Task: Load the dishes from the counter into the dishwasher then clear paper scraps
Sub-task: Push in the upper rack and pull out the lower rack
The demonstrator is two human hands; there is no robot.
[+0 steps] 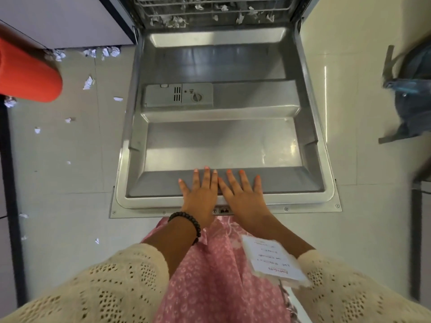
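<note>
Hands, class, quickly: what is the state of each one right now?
Left hand: open, fingers straight, flat on the dishwasher door.
Right hand: open, flat on the same door, holding nothing.

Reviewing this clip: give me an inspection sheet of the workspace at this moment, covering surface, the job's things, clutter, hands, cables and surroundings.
Surface: the open dishwasher door lies flat, its steel inner face bare, the detergent compartment shut.
Job's things: no dishes seen; the lower rack holds only paper bits.
Clutter: paper scraps are strewn over the floor left of the door, with more inside the rack.
Hands: left hand and right hand lie flat, fingers straight, side by side on the door's near edge; a beaded bracelet is on the left wrist.
Cables: nothing seen.
Surroundings: red cylinder at left, backpack on the floor at right, handwritten paper tag hanging at the person's front.
</note>
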